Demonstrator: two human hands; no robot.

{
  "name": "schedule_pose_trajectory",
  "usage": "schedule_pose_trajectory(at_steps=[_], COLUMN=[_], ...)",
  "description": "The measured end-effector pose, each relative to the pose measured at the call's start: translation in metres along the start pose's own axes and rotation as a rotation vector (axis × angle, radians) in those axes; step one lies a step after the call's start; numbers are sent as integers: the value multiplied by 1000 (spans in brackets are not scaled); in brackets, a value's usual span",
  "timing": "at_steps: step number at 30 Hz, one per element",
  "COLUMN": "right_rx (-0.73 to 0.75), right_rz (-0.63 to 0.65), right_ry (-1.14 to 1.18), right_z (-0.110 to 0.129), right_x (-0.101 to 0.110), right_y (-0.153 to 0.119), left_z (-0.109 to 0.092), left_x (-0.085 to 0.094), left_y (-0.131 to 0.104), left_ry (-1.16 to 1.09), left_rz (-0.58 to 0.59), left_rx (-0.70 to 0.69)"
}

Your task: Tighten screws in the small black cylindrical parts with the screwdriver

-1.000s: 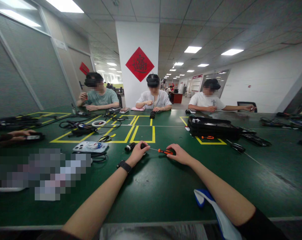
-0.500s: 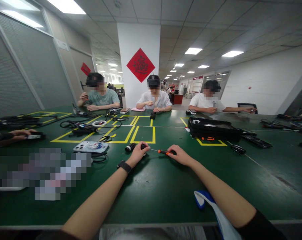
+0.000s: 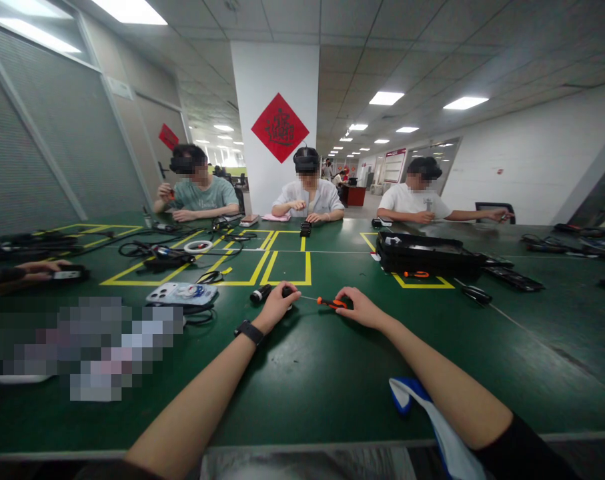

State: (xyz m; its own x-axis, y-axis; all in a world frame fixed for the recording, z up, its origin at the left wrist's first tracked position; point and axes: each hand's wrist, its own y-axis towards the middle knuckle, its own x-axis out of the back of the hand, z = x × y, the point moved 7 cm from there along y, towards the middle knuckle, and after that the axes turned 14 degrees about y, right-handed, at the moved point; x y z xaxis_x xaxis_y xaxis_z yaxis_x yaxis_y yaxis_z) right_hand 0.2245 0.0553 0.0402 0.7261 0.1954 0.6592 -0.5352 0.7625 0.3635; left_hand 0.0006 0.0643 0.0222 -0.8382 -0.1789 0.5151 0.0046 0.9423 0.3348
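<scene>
Above the green table, my right hand (image 3: pixel 361 308) is closed round the orange and black handle of a screwdriver (image 3: pixel 327 303). Its thin metal shaft points left, toward my left hand (image 3: pixel 281 305). The fingers of that hand are closed on a small black object (image 3: pixel 287 292), mostly hidden, so its kind does not show. The screwdriver's tip reaches this black object or lies right at it; I cannot tell which. Just left of my left hand lies a short black cylinder (image 3: pixel 260 294) with a pale band.
A black open case (image 3: pixel 422 257) stands right of centre, an orange-handled tool (image 3: pixel 416 275) before it. A phone (image 3: pixel 182 293) and cables lie left, a blue and white strap (image 3: pixel 417 400) near my right forearm. Several people sit around the table; one person's hand (image 3: pixel 47 270) is at far left.
My right hand has shifted its fingers slightly on the screwdriver handle, showing more of it. My left hand keeps its place. The view has tilted a little.
</scene>
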Motion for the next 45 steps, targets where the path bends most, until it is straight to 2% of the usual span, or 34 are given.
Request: schedule_pose_trajectory(at_steps=[8,17,26,38,45], right_rx=[5,8,-41,-35,-19], right_rz=[-41,8,-9,-18,-6], right_ry=[5,8,28,11,12], right_z=[2,0,-2,1,1], right_x=[-1,4,-1,-2,-4], right_y=[-1,-2,-1,-1,0], left_z=[-1,-2,-8,-9,-8], left_x=[0,2,5,4,3], left_y=[-1,-2,-4,-3,-4], left_ry=[-16,-10,-11,15,-1], left_rz=[0,-12,-28,-16,-6], left_rx=[21,9,24,-13,19])
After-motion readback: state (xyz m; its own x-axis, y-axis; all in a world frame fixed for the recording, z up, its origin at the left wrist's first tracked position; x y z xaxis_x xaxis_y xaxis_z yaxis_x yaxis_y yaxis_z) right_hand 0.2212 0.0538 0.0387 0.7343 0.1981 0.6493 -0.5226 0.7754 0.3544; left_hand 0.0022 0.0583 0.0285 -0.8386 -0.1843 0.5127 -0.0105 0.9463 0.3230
